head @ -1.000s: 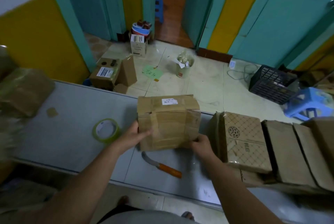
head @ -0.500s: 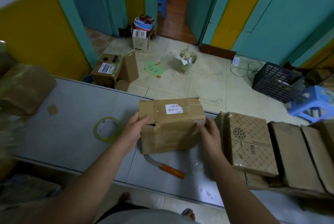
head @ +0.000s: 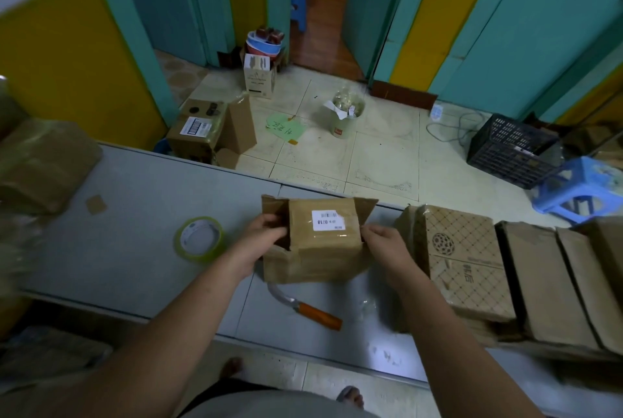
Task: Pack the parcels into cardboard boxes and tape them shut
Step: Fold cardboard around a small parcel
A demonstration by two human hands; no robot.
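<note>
Risk: parcel appears to fill box to the rim; if not fully seated, flaps may not close flat and tape could lift; cause: tight fit. Knife lies just in front of box, near both wrists; cut hazard. Box: brown, creased, side flaps up, mid counter; white label on parcel top. Left grip curled on left flap; right grip pinching right flap. Tape roll to left, apart.
</note>
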